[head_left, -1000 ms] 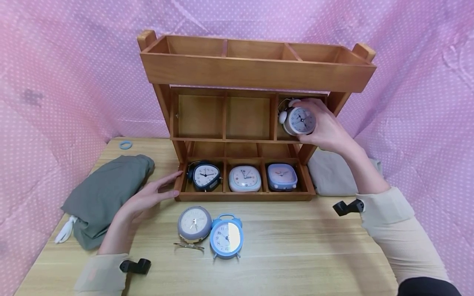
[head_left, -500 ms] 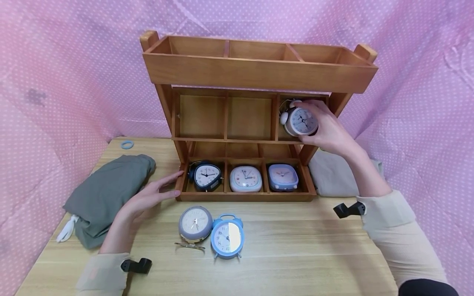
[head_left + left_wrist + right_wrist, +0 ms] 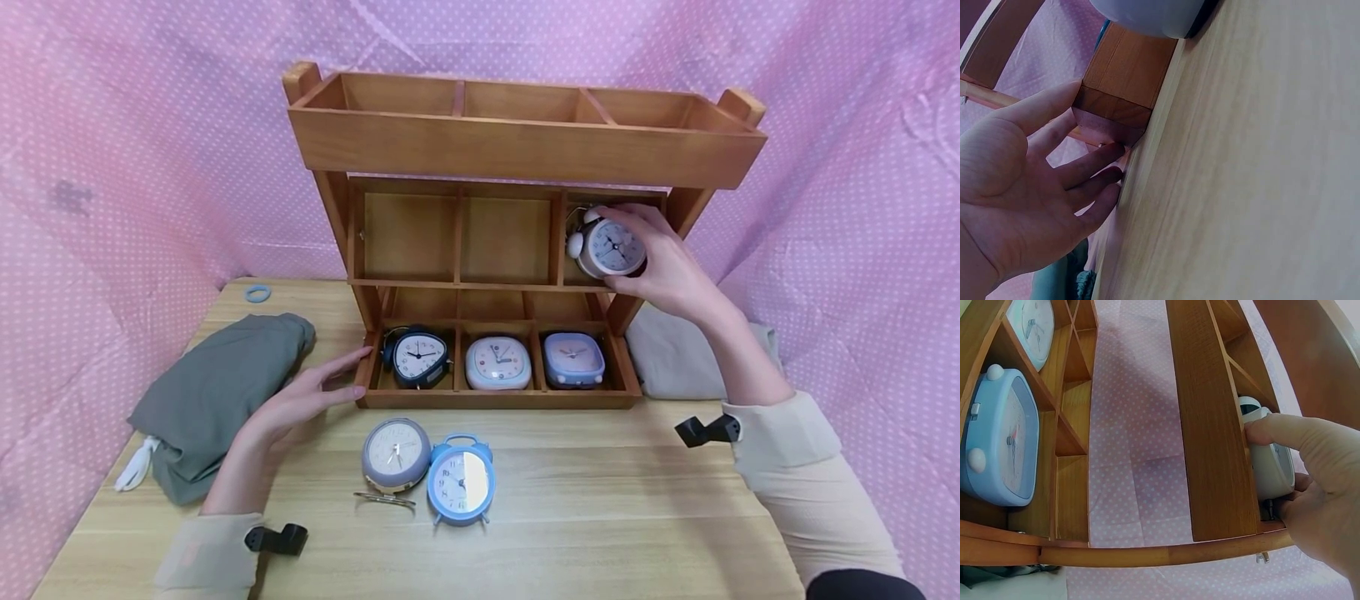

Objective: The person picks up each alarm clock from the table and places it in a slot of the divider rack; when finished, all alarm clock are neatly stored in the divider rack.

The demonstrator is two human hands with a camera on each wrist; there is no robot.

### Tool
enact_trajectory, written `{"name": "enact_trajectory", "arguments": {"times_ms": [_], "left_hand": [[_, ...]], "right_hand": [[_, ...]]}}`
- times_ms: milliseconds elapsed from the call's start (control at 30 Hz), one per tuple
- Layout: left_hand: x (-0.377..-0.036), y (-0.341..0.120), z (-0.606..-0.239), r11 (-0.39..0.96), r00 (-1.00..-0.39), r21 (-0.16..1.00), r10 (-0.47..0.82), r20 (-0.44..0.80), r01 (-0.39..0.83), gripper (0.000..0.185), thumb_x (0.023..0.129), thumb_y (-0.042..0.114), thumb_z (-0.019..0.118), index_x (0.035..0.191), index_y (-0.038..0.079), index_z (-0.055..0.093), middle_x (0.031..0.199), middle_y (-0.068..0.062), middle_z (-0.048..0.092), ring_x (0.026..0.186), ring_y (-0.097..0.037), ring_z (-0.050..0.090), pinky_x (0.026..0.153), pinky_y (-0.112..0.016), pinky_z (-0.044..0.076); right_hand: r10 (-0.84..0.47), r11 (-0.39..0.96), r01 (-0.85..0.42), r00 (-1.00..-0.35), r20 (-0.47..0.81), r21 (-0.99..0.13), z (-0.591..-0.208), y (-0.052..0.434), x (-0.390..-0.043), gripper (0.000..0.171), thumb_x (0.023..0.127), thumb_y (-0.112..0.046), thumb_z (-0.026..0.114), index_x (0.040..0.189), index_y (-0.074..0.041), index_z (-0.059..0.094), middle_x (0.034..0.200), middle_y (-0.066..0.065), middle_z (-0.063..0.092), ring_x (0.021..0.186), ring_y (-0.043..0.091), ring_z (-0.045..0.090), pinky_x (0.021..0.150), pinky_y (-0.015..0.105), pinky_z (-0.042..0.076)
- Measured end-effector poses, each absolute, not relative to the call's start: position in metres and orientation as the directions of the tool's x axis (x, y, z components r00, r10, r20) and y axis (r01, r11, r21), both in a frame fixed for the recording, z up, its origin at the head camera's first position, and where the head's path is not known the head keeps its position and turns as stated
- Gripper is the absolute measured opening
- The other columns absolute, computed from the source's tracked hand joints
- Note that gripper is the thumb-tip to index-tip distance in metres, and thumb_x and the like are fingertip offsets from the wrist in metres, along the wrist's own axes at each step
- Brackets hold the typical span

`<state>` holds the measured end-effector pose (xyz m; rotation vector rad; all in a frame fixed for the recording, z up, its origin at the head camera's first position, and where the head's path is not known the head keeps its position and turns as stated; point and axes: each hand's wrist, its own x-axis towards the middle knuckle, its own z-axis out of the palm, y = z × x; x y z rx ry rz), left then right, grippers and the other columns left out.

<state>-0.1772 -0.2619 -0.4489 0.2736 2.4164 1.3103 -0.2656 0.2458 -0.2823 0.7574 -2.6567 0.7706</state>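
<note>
In the head view my right hand (image 3: pixel 663 258) grips a white twin-bell alarm clock (image 3: pixel 611 247) inside the right compartment of the middle tier of a wooden shelf (image 3: pixel 525 150). The clock leans, its bells toward the upper left. The right wrist view shows the thumb on the side of the white clock (image 3: pixel 1272 472). My left hand (image 3: pixel 303 396) touches the left end of the bottom tier with extended fingers; in the left wrist view they rest along the shelf's wooden corner (image 3: pixel 1125 72). The bottom tier holds a dark triangular clock (image 3: pixel 418 357), a white clock (image 3: pixel 497 362) and a blue square clock (image 3: pixel 573 360).
On the table (image 3: pixel 585 500) before the shelf lie a grey round clock (image 3: pixel 394 454) and a blue alarm clock (image 3: pixel 461 483). A grey-green cloth bag (image 3: pixel 221 400) is at left, with a blue ring (image 3: pixel 257 293) behind it. A folded grey cloth (image 3: pixel 671 354) lies right of the shelf.
The white twin-bell clock has shifted very slightly down and right in its compartment with my right hand. My left hand stays at the shelf's end.
</note>
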Motion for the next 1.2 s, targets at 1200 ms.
{"name": "enact_trajectory", "arguments": {"times_ms": [1200], "left_hand": [[-0.178,-0.263,-0.45,0.542,-0.91,0.841,0.348,-0.226,-0.002,0.074,0.101,0.044,0.064,0.164,0.027,0.028,0.173,-0.013,0.019,0.16,-0.046,0.009,0.12,-0.077,0.014]], "right_hand": [[-0.155,0.311,-0.767,-0.623,0.767,-0.561,-0.319,0.218,-0.218,0.053,0.08,0.005,0.077,0.132,0.004,0.065,0.142,0.021,0.058,0.136,0.018,0.053,0.118,0.028,0.041]]}}
